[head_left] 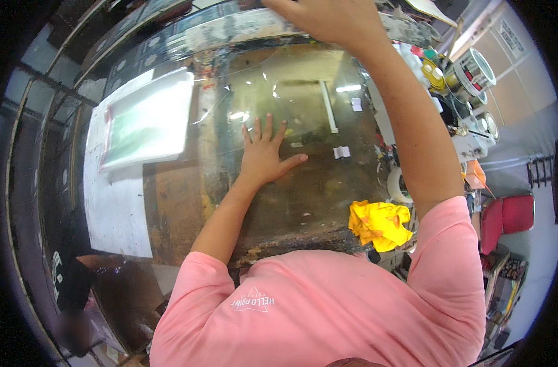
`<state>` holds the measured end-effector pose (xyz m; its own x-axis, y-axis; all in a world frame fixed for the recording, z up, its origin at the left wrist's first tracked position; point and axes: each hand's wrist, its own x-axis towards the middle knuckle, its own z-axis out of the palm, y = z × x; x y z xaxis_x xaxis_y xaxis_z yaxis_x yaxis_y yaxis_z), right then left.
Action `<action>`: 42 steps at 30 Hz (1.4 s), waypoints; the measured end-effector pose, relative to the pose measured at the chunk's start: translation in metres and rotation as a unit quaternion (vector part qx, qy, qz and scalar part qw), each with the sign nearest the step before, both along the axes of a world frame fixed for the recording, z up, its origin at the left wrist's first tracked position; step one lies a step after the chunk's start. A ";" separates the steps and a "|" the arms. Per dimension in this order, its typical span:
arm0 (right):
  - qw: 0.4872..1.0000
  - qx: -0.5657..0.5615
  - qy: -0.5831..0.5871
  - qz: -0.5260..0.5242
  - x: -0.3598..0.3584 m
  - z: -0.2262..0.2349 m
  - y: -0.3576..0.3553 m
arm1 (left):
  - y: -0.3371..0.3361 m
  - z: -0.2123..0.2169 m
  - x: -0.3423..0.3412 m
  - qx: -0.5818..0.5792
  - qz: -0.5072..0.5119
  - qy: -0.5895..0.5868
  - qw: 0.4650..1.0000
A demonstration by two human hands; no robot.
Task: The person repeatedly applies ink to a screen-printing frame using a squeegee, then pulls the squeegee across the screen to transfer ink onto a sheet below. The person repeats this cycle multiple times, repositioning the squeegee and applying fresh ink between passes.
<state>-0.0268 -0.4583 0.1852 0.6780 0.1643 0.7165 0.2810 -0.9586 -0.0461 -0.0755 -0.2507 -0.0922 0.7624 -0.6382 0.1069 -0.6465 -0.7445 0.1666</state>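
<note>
A large clear glass sheet (279, 116) lies flat on the stained, rust-brown table (175, 214), straight ahead of the person in the pink shirt, its long axis running away from the body toward the far edge. The left hand (263, 153) is the nearer of the 2: it rests palm down on the sheet's near-middle area, all 5 fingers spread wide and flat, pressing rather than gripping, so it holds nothing. The right hand (328, 21) reaches much farther, at the far edge of the sheet by the top of the view; its fingers curl over that edge, but whether they actually clasp the glass I cannot tell, since the fingertips are cut off.

A white framed printing screen (147, 119) lies left of the glass on the table. A crumpled yellow cloth (380, 223) sits at the near right corner, beside a roll of white tape (398, 183). Paint tins (471, 73) stand well apart on the right.
</note>
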 end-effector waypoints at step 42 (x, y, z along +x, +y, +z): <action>0.929 -0.012 0.351 0.115 -0.101 -0.162 0.001 | 0.075 0.038 -0.040 -0.353 0.225 0.226 0.880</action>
<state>-0.1277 -0.4570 0.0229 0.9220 0.3727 0.1054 0.3871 -0.8800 -0.2751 -0.1153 -0.1760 -0.0541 0.9873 -0.1574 -0.0229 -0.0624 -0.5158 0.8544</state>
